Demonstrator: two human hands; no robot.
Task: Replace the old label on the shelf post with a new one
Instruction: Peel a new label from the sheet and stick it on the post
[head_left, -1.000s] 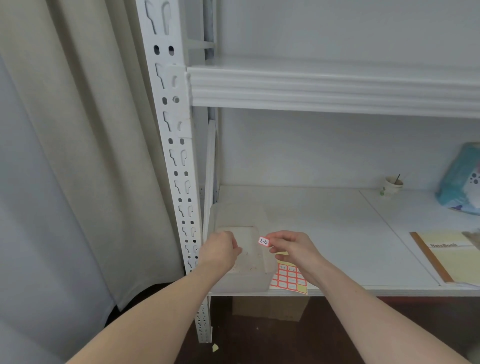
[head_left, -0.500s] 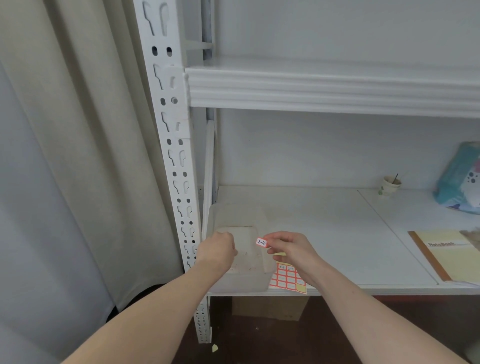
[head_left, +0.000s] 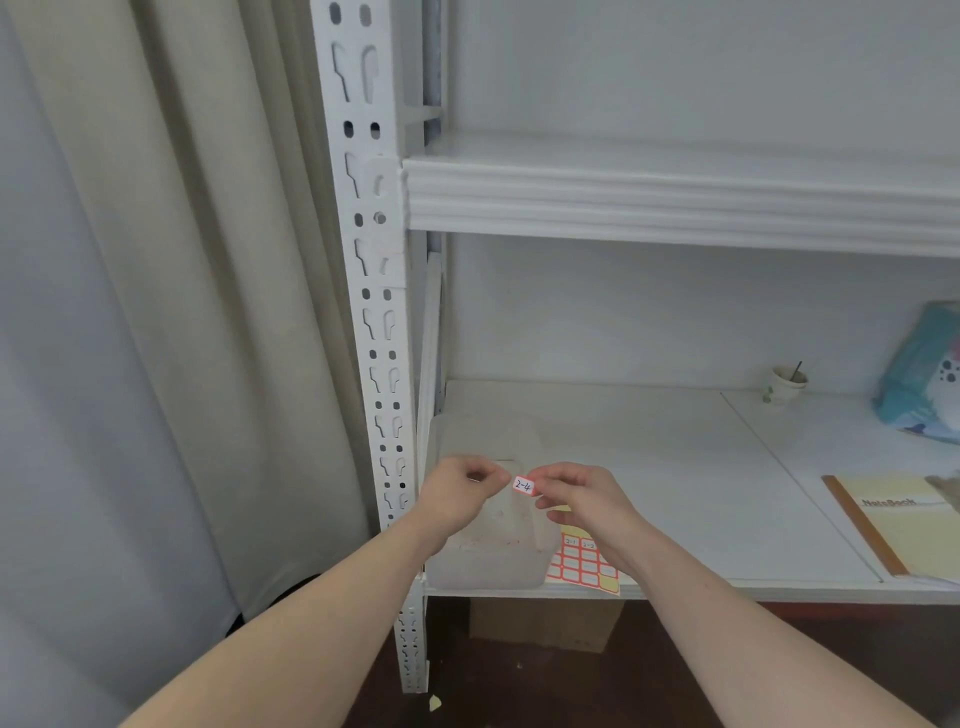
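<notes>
A small red-bordered label marked "2-4" is held in the air between the two hands, above a translucent plastic container at the left end of the lower shelf. It is pinched at its right edge by the fingertips of the right hand. The left hand is brought up to the label's left edge with its fingers curled; whether they touch the label or hold some scrap cannot be told. The label seems to be kept by its edges so that the sticky back is not touched before it is pressed on, and the container is probably placed under the hands to catch peeled waste; faint reddish bits are seen in it.

The sheet of red-bordered labels is lying flat just beside the container, partly under the right wrist, near the shelf's front edge, within easy reach.

The shelf post is standing just left of the hands, white and perforated. No coloured label is seen on it, so the old one is judged to be already off; the new one is not yet applied.

The lower shelf is a white board. Farther right on it, a small paper cup with a stick, a blue patterned packet and a yellow notebook are set well apart from the work. An upper shelf is fixed above, a beige curtain is hung to the left, and a cardboard box is seen on the dark floor below.
</notes>
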